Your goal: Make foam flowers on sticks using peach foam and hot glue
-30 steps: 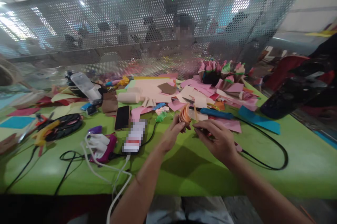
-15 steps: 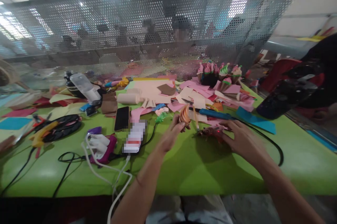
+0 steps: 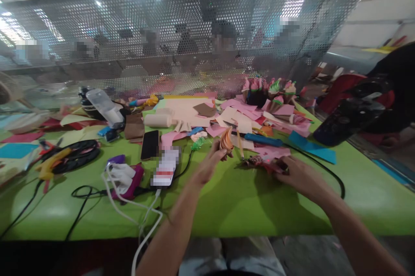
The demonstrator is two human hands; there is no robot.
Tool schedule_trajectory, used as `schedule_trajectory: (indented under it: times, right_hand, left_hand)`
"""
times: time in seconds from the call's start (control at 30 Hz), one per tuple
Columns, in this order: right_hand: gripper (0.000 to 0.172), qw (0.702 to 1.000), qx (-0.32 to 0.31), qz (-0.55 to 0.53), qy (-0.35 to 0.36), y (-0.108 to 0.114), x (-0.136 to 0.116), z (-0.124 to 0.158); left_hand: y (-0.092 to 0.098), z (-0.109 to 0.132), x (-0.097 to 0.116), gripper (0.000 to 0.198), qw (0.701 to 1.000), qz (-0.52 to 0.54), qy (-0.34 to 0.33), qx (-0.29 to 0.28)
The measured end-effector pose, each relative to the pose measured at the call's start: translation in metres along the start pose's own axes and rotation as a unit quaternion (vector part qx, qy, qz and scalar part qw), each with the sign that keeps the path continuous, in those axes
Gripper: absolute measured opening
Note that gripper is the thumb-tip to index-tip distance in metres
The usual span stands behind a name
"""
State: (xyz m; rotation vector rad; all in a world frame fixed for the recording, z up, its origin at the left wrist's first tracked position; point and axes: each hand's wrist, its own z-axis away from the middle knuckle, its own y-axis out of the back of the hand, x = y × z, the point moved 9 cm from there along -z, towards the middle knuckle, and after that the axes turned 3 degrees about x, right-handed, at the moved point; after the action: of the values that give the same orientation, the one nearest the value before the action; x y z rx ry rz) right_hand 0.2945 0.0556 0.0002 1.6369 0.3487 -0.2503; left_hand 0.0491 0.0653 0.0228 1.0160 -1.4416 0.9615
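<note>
My left hand (image 3: 212, 159) is closed around an orange, swirled craft piece (image 3: 226, 140) shaped like soft ice cream, its tip pointing up. To the right, my right hand (image 3: 296, 174) is low over the green table, fingers curled in and thumb close to the index finger. A small brownish bit shows at those fingertips, too blurred to name. Just left of them lies a dark, reddish-brown crumpled piece (image 3: 256, 160) with a red light spot near it. Between the hands, a slim yellowish stick (image 3: 240, 142) leans by the paper scraps.
Pink and cream paper scraps (image 3: 240, 114) cover the back, with finished swirl cones (image 3: 275, 88) behind. A blue-handled tool (image 3: 264, 139) trails a black cord on the right. At left are phones (image 3: 150, 145), a purple power strip (image 3: 132, 183) and a yellow glue gun (image 3: 53, 163).
My right hand has shifted slightly right, away from the reddish-brown piece, and its fingers have curled in. My left hand still holds the orange swirl in nearly the same place.
</note>
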Motion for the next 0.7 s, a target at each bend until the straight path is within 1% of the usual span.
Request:
schedule_trajectory:
  times: [0.07, 0.13, 0.17, 0.23, 0.27, 0.33, 0.43, 0.53, 0.6, 0.7]
  right_hand:
    - [0.013, 0.999, 0.005, -0.026, -0.02, 0.0, 0.005, -0.001]
    - [0.017, 0.993, 0.015, -0.111, -0.032, 0.002, 0.007, -0.002]
    - [0.02, 0.985, 0.021, -0.171, -0.03, 0.005, 0.006, -0.002]
    - [0.029, 0.957, 0.027, -0.287, -0.018, 0.011, 0.0, -0.001]
    - [0.034, 0.943, 0.023, -0.332, -0.017, 0.014, -0.002, 0.0]
    - [0.042, 0.922, 0.005, -0.386, -0.039, 0.016, -0.005, 0.005]
    - [0.039, 0.896, -0.035, -0.434, -0.087, 0.014, -0.007, 0.013]
    - [0.037, 0.873, -0.046, -0.478, -0.082, 0.018, -0.018, 0.019]
    - [0.04, 0.874, -0.046, -0.479, -0.066, 0.023, -0.028, 0.021]
    - [0.048, 0.889, -0.051, -0.453, -0.045, 0.031, -0.044, 0.023]
  left_hand:
    - [0.0, 0.001, 0.001, 0.025, 1.0, -0.001, -0.002, 0.002]
    - [0.0, 0.0, 0.001, 0.025, 1.0, -0.001, -0.004, 0.002]
    - [0.0, 0.0, 0.001, 0.024, 1.0, 0.0, -0.006, 0.001]
    - [0.0, -0.001, -0.001, 0.025, 1.0, 0.0, -0.007, -0.003]
    - [0.0, -0.002, -0.002, 0.025, 1.0, -0.003, -0.005, -0.003]
    - [0.001, -0.003, -0.004, 0.027, 1.0, -0.008, -0.001, -0.001]
    - [0.001, -0.004, -0.002, 0.029, 1.0, -0.014, -0.008, 0.0]
    - [0.001, -0.003, 0.001, 0.028, 1.0, -0.017, -0.014, 0.005]
    - [0.001, -0.003, 0.001, 0.027, 1.0, -0.019, -0.016, 0.003]
    - [0.001, -0.003, 0.0, 0.028, 0.999, -0.027, -0.021, 0.001]
